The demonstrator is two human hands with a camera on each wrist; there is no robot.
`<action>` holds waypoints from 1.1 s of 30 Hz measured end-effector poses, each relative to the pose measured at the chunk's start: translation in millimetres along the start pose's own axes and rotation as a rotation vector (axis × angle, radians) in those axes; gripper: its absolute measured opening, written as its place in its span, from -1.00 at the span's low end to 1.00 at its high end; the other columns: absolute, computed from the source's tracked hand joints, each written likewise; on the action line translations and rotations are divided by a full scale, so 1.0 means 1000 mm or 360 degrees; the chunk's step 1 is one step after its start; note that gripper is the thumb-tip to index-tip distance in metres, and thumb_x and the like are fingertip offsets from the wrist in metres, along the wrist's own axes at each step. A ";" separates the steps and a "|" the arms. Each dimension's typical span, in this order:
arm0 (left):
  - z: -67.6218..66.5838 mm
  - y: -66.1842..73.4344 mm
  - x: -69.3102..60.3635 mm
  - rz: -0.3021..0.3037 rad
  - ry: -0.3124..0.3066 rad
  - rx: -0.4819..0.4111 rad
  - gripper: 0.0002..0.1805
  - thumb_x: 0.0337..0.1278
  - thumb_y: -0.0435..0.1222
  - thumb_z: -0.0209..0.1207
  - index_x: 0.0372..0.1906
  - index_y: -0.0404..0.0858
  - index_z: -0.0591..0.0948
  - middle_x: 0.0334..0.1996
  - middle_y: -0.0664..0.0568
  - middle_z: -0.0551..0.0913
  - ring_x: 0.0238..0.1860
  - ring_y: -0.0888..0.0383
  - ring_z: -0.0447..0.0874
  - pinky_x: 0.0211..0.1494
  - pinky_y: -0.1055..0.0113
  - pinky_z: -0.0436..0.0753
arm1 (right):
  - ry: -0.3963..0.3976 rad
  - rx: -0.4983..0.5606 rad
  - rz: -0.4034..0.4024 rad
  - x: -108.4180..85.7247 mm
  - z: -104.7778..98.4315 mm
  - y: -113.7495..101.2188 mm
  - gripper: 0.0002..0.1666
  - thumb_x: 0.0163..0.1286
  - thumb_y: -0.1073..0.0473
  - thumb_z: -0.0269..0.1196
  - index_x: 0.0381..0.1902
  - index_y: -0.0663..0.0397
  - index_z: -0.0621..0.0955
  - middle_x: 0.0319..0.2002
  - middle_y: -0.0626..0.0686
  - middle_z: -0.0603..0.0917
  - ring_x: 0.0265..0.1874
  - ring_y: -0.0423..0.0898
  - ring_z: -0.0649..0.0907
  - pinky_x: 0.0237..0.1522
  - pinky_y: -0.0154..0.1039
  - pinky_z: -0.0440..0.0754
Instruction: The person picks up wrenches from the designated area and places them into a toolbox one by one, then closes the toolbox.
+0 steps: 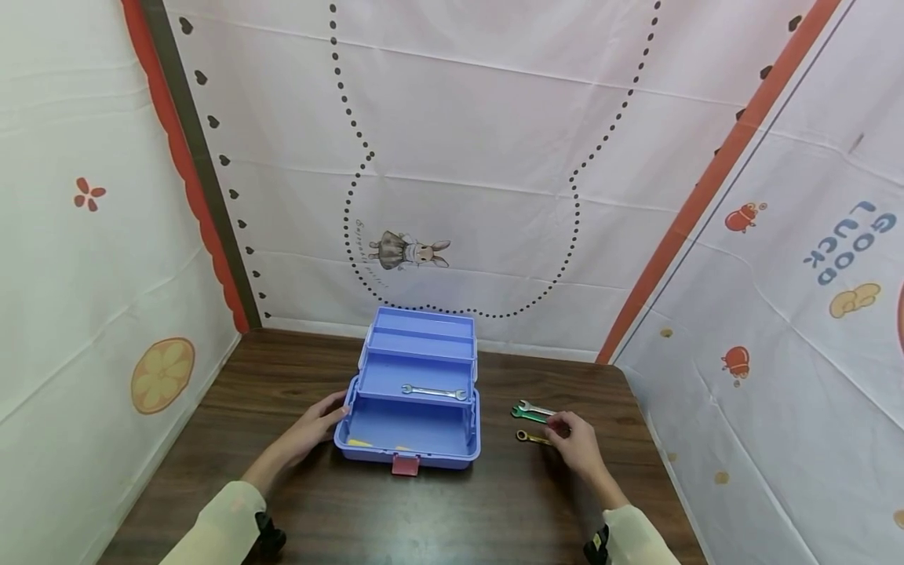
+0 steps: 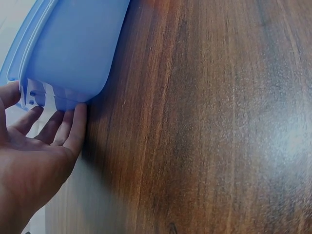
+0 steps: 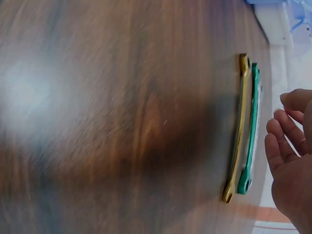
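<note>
A blue toolbox (image 1: 406,457) stands with its lid raised and its tray (image 1: 381,377) lifted. My left hand (image 1: 321,428) holds its left end, the thumb at the rim and the fingers against the outer wall (image 2: 58,92). A silver open-ended wrench (image 1: 432,391) lies in the tray. To the right of the toolbox, a silver wrench (image 1: 538,408), a green wrench (image 1: 530,415) and a gold wrench (image 1: 531,437) lie side by side on the table. Above their right ends hovers my right hand (image 1: 575,445), fingers loosely bent and nothing seen between them. The right wrist view shows this hand (image 3: 295,141) apart from the gold (image 3: 239,131) and green (image 3: 250,131) wrenches.
Small yellow pieces (image 1: 359,443) show at the bottom of the toolbox. A red latch (image 1: 406,466) hangs at its front. The dark wooden table (image 1: 395,518) is bounded by printed white cloths (image 1: 459,220) at the back and both sides.
</note>
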State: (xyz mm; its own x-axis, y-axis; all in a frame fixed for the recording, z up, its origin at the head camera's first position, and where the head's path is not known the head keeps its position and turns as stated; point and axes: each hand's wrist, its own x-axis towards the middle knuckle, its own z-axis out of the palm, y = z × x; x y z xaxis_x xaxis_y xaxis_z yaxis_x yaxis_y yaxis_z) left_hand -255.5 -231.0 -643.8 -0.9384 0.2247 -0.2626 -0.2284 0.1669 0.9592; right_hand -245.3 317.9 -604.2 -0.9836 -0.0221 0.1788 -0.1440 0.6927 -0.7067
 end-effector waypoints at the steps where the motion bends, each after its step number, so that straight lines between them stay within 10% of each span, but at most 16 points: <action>1: 0.000 0.000 0.000 0.0004 -0.0002 -0.0002 -0.15 0.60 0.09 0.11 0.68 -0.26 0.13 0.65 -0.36 0.05 0.57 -0.37 0.18 0.44 -0.31 0.46 | 0.0000 -0.0009 -0.0015 -0.001 -0.001 0.002 -0.84 0.31 0.40 0.49 -0.18 0.17 0.75 -0.26 0.02 0.72 -0.24 -0.09 0.66 -0.19 -0.28 0.66; 33: 0.001 0.000 -0.003 0.0007 0.0020 -0.0038 -0.22 0.64 0.05 0.07 0.68 -0.25 0.14 0.64 -0.35 0.08 0.56 -0.36 0.22 0.45 -0.30 0.45 | -0.0081 -0.0279 -0.0199 -0.007 0.011 0.024 -0.76 0.18 0.45 0.52 -0.31 0.06 0.71 -0.34 -0.10 0.71 -0.31 -0.13 0.68 -0.20 -0.15 0.69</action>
State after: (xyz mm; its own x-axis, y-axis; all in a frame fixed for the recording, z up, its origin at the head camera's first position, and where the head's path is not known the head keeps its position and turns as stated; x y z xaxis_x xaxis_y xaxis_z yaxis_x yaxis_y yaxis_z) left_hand -252.4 -231.0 -643.6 -0.9425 0.2132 -0.2574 -0.2305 0.1430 0.9625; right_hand -243.5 326.4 -629.9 -0.9641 -0.1491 0.2196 -0.2486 0.7968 -0.5507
